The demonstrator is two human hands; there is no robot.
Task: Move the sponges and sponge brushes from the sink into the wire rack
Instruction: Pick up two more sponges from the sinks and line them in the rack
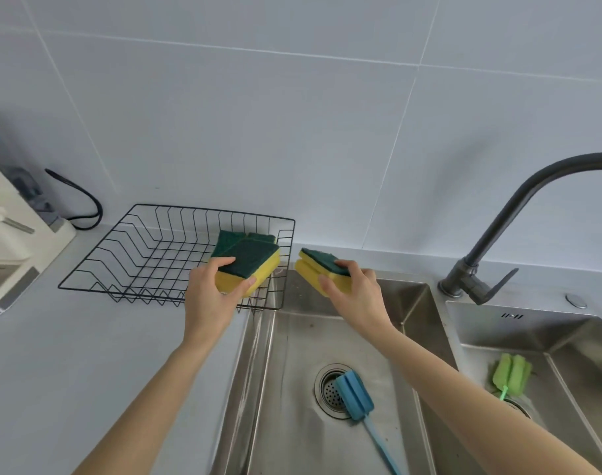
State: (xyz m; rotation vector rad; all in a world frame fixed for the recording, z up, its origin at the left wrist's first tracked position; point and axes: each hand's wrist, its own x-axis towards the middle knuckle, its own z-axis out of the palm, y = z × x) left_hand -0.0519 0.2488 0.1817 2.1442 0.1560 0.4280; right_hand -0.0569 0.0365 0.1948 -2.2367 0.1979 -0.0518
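Note:
My left hand grips a yellow sponge with a green scouring top over the right end of the black wire rack. Behind it in the rack lie more green-topped sponges. My right hand holds a second yellow and green sponge above the back left corner of the left sink basin, just right of the rack. A blue sponge brush lies across the drain of that basin. A green sponge brush rests in the right basin.
A dark faucet arches over the divider between the basins. A white appliance with a black cord stands at the left on the grey counter. A tiled wall rises behind.

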